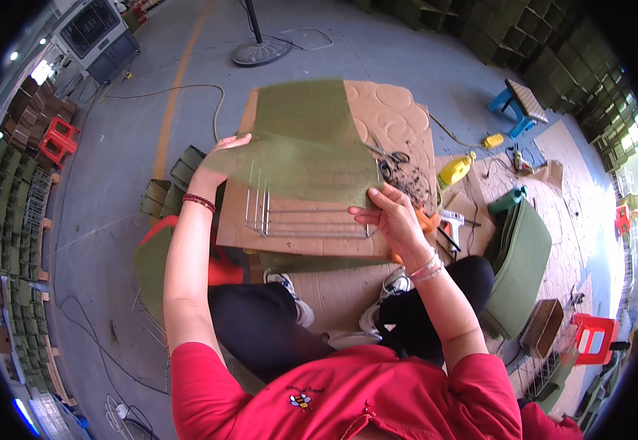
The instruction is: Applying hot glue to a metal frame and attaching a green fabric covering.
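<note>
On the cardboard sheet (399,121) across your lap lies the green felt piece (300,147), and both your hands have it. Your left hand (220,160) is at the felt's nine o'clock edge, fingers curled together over that edge with the thumb beneath, so it is clamped on the fabric. Your right hand (392,213) sits at the felt's five o'clock corner, thumb and fingertips pinched on the lower hem, pressing it toward the board. The felt is folded over itself, its upper half blurred.

Just below the felt, at six o'clock from it, a wire frame (297,220) of thin metal rods lies flat on the cardboard, partly tucked under the hem; your right hand is touching or just beside its right end, I cannot tell which.

At three o'clock from the felt, a pair of scissors (386,155) rests on the board, next to a dark patch of scraps (410,183). Farther toward three o'clock stand a yellow bottle (454,170) and a teal bottle (507,199). A stack of green felt pads (520,268) leans at four o'clock from your right hand. A blue stool (517,103) stands at two o'clock, a fan base (260,50) at twelve o'clock, and a red stool (58,139) well apart at nine o'clock.
</note>
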Tool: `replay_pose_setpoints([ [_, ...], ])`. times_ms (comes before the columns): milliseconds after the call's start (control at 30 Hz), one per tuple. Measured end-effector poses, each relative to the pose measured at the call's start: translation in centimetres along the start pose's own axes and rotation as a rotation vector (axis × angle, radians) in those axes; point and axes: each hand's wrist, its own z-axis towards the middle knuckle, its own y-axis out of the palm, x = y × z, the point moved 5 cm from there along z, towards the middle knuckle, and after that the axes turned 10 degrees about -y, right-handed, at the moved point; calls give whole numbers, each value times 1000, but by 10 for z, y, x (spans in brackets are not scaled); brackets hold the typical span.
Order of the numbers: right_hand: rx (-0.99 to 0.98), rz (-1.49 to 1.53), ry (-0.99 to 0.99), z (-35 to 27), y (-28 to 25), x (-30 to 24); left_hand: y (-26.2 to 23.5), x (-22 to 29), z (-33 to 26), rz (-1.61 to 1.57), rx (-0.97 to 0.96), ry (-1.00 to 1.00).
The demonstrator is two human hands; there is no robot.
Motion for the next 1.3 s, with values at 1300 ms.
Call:
replay_pose_setpoints([
  [1300, 258, -557, 59, 27, -66, -18, 27, -56, -88, 100, 108, 223],
])
